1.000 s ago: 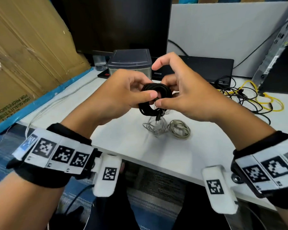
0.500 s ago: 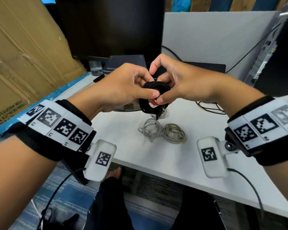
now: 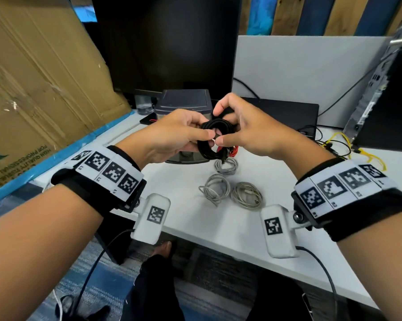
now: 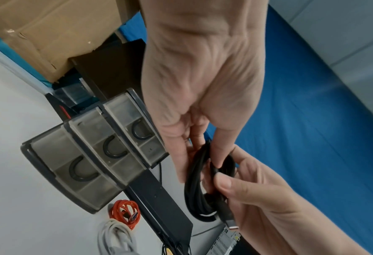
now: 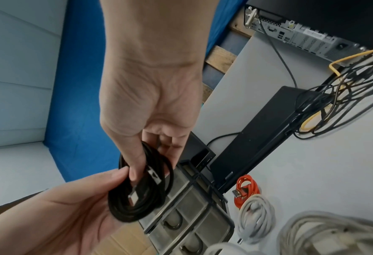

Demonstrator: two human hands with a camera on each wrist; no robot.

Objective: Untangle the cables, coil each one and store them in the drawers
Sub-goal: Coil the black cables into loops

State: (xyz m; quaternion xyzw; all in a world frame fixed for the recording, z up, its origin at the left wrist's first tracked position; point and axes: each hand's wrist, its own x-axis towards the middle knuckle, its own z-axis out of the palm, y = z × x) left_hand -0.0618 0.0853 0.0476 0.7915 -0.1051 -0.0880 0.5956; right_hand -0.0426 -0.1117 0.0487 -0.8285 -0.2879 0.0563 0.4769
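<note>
Both hands hold a coiled black cable (image 3: 215, 141) in the air above the white desk (image 3: 195, 223), just in front of the grey drawer unit (image 3: 183, 103). My left hand (image 3: 181, 133) grips the coil's left side with thumb and fingers. My right hand (image 3: 244, 128) pinches its right side. In the wrist views the black coil (image 4: 205, 186) (image 5: 137, 189) shows a plug end lying against it. The drawer unit (image 4: 89, 155) has three closed translucent drawers with curved handles. Coiled grey cables (image 3: 215, 188) (image 3: 247, 194) and an orange coil (image 4: 125, 213) lie on the desk.
A dark monitor (image 3: 163, 42) stands behind the drawer unit, cardboard (image 3: 33, 77) leans at the left. A black laptop (image 3: 285, 112) lies at the back right beside a tangle of black and yellow cables (image 3: 338, 144). A computer case (image 3: 385, 93) stands at the far right.
Both hands have stayed on the black coil, shifting their fingers around it. The head view has tilted, so more of the desk and the third grey coil shows.
</note>
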